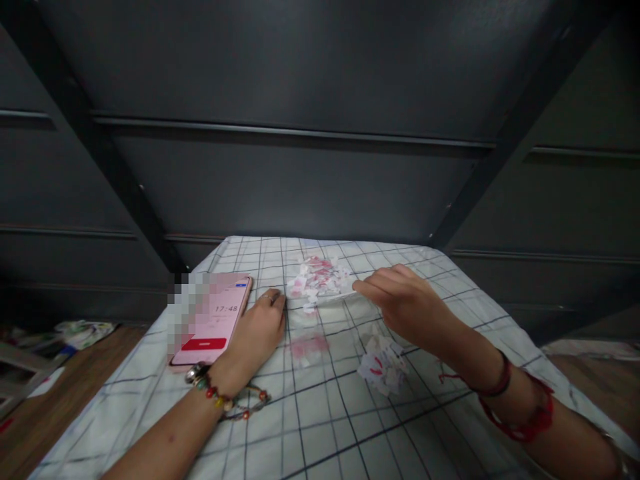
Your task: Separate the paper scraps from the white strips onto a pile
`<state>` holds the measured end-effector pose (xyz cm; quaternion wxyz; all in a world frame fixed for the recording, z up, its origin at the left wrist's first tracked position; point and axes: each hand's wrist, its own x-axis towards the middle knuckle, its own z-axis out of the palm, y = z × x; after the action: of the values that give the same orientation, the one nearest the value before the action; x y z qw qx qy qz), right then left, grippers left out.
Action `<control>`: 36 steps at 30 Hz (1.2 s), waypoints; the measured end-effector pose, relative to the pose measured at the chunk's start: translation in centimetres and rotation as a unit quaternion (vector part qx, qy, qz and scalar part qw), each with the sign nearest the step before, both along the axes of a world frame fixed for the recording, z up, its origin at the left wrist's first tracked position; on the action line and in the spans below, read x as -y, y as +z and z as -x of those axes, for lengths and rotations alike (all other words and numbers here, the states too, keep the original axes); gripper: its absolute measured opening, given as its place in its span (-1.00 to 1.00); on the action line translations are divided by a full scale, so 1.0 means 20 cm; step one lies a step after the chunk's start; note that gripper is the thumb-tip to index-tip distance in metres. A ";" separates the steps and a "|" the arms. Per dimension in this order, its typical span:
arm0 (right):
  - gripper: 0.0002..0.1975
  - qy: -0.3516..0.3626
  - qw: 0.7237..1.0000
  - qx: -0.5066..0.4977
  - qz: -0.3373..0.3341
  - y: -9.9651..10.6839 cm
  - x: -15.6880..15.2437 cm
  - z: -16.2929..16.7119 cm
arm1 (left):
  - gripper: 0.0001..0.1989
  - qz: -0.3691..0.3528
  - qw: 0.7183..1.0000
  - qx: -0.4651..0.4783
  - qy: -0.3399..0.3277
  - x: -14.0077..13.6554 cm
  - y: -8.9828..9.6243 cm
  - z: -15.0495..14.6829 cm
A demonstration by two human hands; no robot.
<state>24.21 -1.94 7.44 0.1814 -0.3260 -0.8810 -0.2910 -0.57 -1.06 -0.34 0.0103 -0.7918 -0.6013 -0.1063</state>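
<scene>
A pile of torn paper scraps (323, 275), white with pink and red marks, lies near the far part of the checked cloth. My right hand (400, 300) is closed in a pinch at the pile's right side, on the edge of a thin white sheet (343, 298) whose material I cannot make out. To the pile's left, my left hand (263, 323) rests low on the cloth with its fingers stretched forward and slightly bent, holding nothing visible. Nearer to me is a second heap of white scraps (383, 363) with red marks. A faint pinkish piece (309, 349) lies between the hands.
A pink-edged phone (213, 327) showing 17:48 lies beside my left hand. The checked cloth (320, 440) covers the table, which meets a dark panelled wall (300, 180). Some items (83, 333) lie on the wooden floor at the left.
</scene>
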 end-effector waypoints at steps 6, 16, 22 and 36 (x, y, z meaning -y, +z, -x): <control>-0.65 -0.020 1.000 0.017 -0.010 0.00 -0.01 -0.02 | -0.65 0.011 1.000 -0.006 0.003 0.00 0.01 0.00; -0.60 -0.096 0.995 0.006 0.016 -0.03 0.03 -0.14 | -0.62 0.024 1.000 0.006 -0.009 0.01 0.03 -0.02; -0.62 -0.082 0.996 -0.004 -0.024 0.00 0.02 -0.12 | -0.60 0.014 1.000 0.008 -0.021 0.00 0.01 -0.01; -0.59 -0.100 0.995 -0.021 -0.003 -0.03 0.01 -0.20 | -0.59 0.018 1.000 -0.011 -0.004 0.00 0.01 -0.01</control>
<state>28.12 -2.20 6.83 0.1713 -0.4181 -0.8389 -0.3035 -0.41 -1.04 -0.17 0.0027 -0.7955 -0.5996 -0.0870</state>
